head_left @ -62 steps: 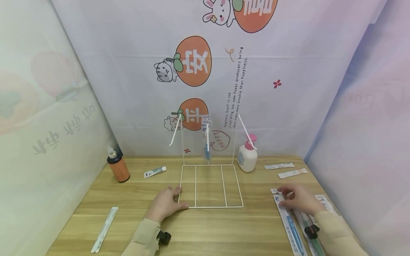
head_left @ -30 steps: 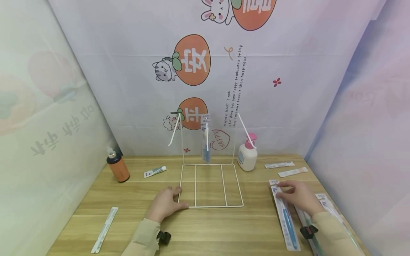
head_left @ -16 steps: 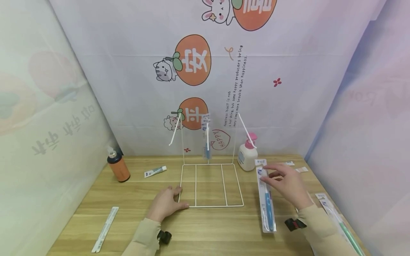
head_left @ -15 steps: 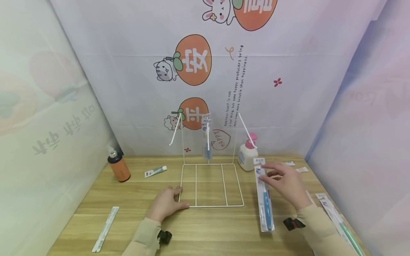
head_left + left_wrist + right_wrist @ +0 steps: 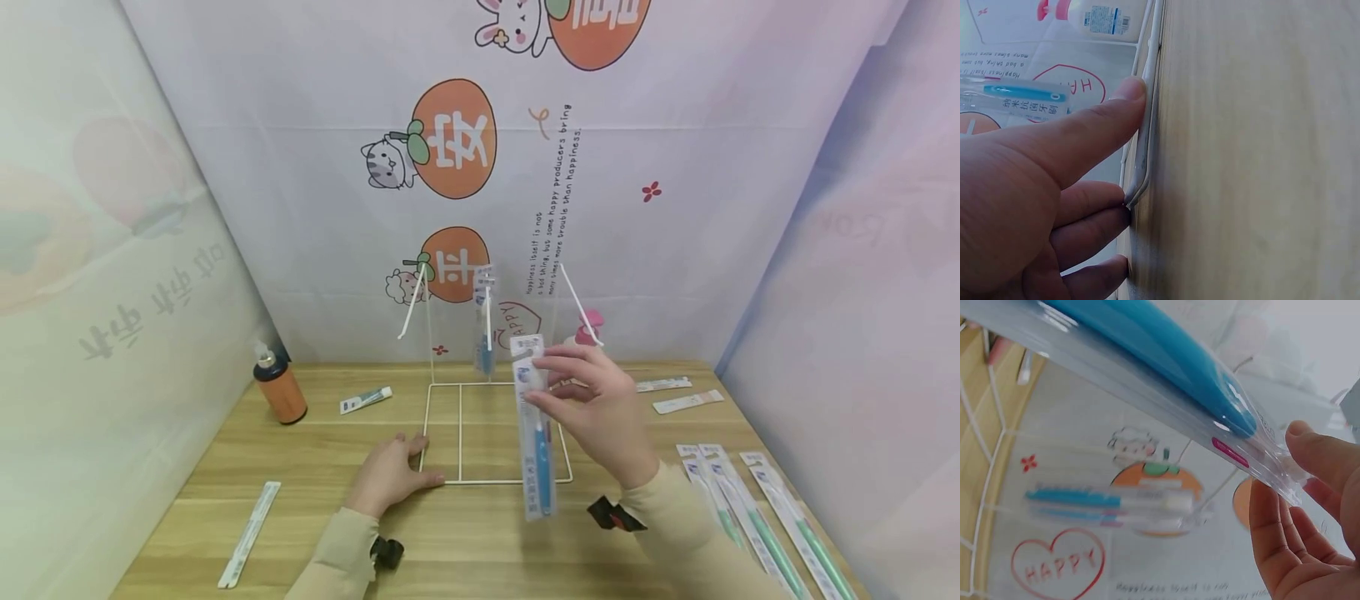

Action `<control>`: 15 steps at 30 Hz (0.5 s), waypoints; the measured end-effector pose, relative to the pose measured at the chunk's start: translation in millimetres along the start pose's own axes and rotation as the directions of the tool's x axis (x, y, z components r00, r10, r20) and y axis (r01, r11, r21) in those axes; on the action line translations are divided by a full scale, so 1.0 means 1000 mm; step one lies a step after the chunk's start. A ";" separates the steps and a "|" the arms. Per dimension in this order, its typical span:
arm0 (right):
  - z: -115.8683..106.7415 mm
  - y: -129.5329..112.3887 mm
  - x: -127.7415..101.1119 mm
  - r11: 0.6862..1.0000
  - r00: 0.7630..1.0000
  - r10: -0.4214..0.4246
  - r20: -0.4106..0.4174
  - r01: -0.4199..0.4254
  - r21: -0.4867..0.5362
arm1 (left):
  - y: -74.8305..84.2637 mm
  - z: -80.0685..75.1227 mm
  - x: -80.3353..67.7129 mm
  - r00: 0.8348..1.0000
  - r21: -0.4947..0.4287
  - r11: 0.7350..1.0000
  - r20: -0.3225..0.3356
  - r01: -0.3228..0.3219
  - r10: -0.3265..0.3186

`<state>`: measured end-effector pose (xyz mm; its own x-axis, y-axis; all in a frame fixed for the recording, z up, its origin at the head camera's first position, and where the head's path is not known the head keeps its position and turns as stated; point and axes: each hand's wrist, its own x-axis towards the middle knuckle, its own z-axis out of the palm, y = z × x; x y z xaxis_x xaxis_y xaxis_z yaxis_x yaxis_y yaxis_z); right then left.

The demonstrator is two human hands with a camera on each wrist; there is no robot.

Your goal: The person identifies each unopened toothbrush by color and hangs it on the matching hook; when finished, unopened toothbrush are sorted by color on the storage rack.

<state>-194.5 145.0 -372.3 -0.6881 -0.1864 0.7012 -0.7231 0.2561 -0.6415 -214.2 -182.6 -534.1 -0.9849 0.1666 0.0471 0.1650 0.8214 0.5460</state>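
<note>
My right hand [image 5: 600,408] pinches a packaged blue toothbrush [image 5: 542,467] near its top, below the card's hanging notch. The pack hangs upright in front of the white wire rack [image 5: 495,482] and overlaps its base. Close up in the right wrist view, the blue handle [image 5: 1166,356] shows through the clear plastic. My left hand [image 5: 393,475] holds the rack's front left corner, thumb [image 5: 1127,90] on the front rail, fingers by the side wire. On the rack's middle hook hang packaged blue toothbrushes [image 5: 1079,500].
Several packaged green toothbrushes [image 5: 802,529] lie at the right. Behind them are two slim flat packs [image 5: 687,402]. A pump bottle [image 5: 589,321] stands behind the right hand. An orange bottle [image 5: 282,396], a toothpaste tube [image 5: 366,400] and another slim pack [image 5: 250,533] are at the left.
My right hand has lifted the blue toothbrush pack off the right side of the table and carried it left to the rack's front. My left hand stays at the rack's corner.
</note>
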 end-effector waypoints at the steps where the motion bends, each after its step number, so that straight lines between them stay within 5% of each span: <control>1: 0.005 -0.004 0.002 1.000 1.000 -0.023 0.000 0.023 0.010 | 0.000 0.000 0.000 1.000 0.002 1.000 -0.001 -0.001 0.001; 8: 0.034 -0.015 0.010 0.989 0.989 -0.146 -0.014 0.147 0.027 | -0.001 -0.001 0.001 1.000 0.013 1.000 0.003 -0.005 0.005; 15: 0.050 -0.007 0.013 0.984 0.983 -0.178 -0.038 0.178 -0.016 | -0.001 0.000 0.001 1.000 0.023 1.000 0.003 -0.003 0.003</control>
<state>-201.7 93.1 -374.7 -0.5456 -0.1928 0.8155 -0.8327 0.2341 -0.5018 -215.7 -183.5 -535.1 -0.9842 0.1712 0.0460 0.1696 0.8331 0.5265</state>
